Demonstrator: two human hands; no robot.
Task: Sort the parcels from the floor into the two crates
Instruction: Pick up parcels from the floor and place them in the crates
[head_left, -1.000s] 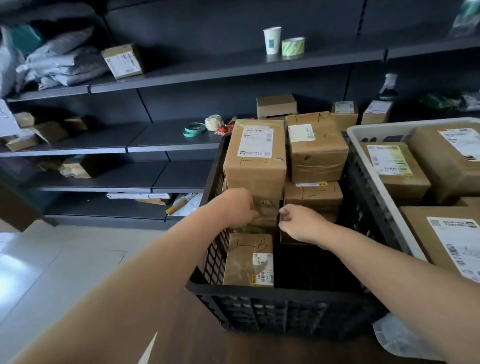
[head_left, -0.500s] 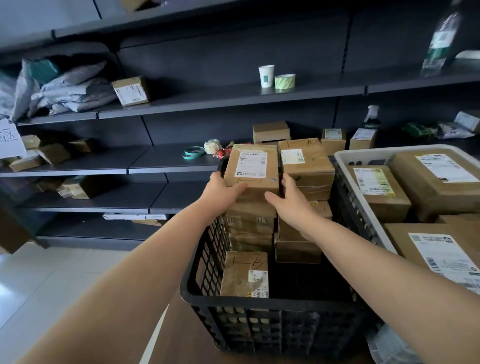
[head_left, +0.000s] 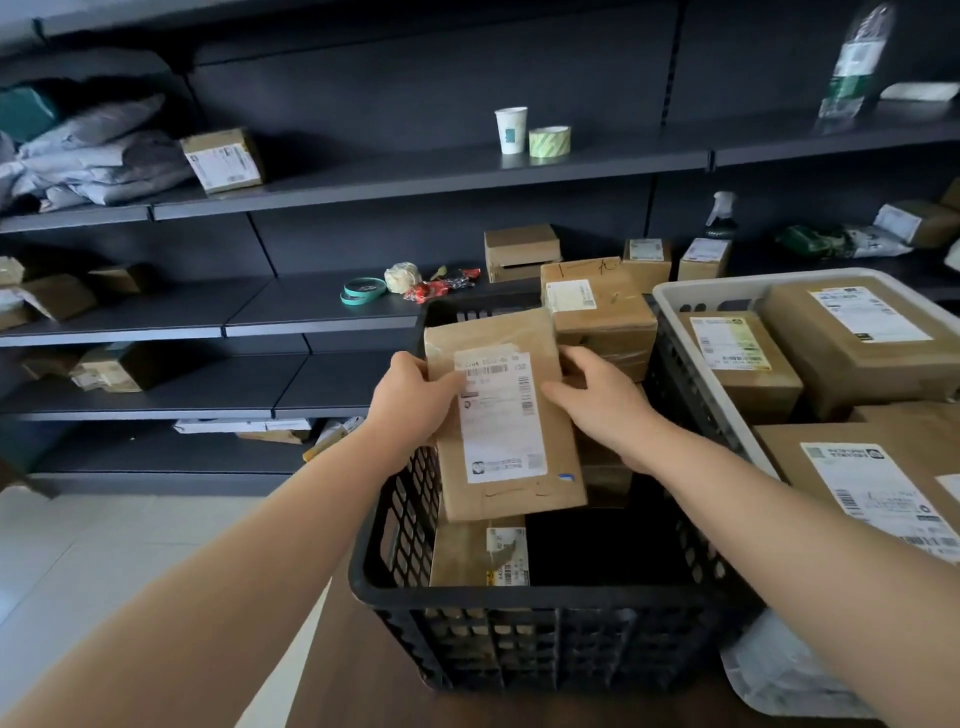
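Shelving: dark shelves (head_left: 322, 179) run behind and left of both hands, carrying grey mailer bags (head_left: 98, 150) and a labelled box (head_left: 223, 160) far left.
Cup and tape: a paper cup (head_left: 511, 130) and a roll of tape (head_left: 549, 140) stand side by side on the shelf above the hands.
Left hand: the left hand (head_left: 415, 397) clasps the left edge of a brown parcel (head_left: 504, 415), thumb on its white label, fingers hidden behind.
Parcel: held between the 2 hands, tilted with its label facing up, above the black crate (head_left: 519, 597).
Black crate: directly below the hands; another labelled parcel (head_left: 480, 553) stands against its left wall under the held one, and stacked boxes (head_left: 600, 317) sit at its far side beyond the right hand.
Right hand: the right hand (head_left: 597, 400) grips the parcel's right edge, thumb lying on the top face, fingers curled around the side.
White crate: the white crate (head_left: 680, 306) sits just right of the right hand, touching the black crate, filled with large labelled parcels (head_left: 857, 343).
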